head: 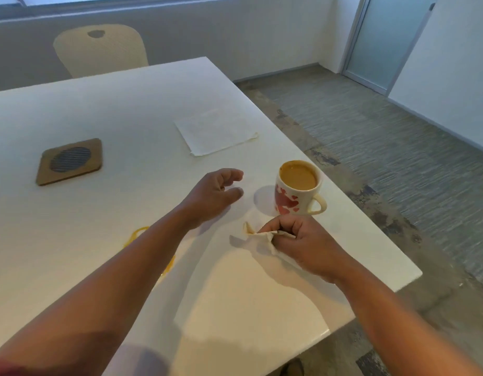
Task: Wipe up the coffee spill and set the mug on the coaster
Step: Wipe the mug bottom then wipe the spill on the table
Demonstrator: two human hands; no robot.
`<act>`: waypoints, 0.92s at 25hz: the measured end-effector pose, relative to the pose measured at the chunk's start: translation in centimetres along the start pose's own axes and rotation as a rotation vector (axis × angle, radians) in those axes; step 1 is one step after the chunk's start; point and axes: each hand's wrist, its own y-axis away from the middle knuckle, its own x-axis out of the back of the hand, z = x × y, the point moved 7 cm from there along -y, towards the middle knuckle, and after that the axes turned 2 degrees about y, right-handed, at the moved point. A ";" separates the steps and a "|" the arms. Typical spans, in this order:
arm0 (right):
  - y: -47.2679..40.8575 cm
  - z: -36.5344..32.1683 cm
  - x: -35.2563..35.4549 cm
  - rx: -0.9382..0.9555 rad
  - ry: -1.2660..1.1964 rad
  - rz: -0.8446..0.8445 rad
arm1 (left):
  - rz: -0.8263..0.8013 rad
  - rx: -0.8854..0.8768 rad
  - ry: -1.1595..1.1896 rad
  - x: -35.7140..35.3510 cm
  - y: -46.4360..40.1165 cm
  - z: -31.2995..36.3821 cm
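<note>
A cream mug (298, 189) with red hearts, full of milky coffee, stands near the table's right edge with its handle pointing right. My right hand (302, 242) sits just in front of it, closed on a crumpled, stained paper napkin (255, 237) pressed to the tabletop. My left hand (215, 192) hovers left of the mug, fingers curled apart and holding nothing. A thin orange-brown coffee ring (138, 234) shows on the table, partly hidden under my left forearm. The square cork coaster (70, 161) with a dark ribbed centre lies at the far left.
A flat folded white napkin (215, 131) lies behind the mug. The white table (99, 109) ends close to the mug on the right, with carpet floor beyond. A cream chair (102, 50) stands at the far side.
</note>
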 end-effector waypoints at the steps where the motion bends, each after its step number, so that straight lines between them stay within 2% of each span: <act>1: -0.9 -0.9 -1.5 0.033 0.001 0.011 | 0.037 0.003 -0.035 2.0 0.4 -1.0; 6: -6.2 -4.5 -8.2 0.097 0.052 0.035 | 0.270 0.108 -0.206 12.4 4.9 -8.1; 11: -10.3 -8.0 -14.1 0.247 0.350 -0.004 | 0.429 0.130 -0.433 19.1 11.3 -13.4; 14: -11.9 -10.0 -16.8 0.344 0.561 -0.056 | 0.512 0.092 -0.564 20.3 14.4 -14.5; 17: -12.6 -10.6 -17.7 0.363 0.733 -0.087 | 0.580 0.049 -0.584 20.1 15.5 -14.5; 23: -10.0 -9.5 -16.6 0.267 0.789 -0.120 | 0.602 0.065 -0.582 20.2 15.4 -14.9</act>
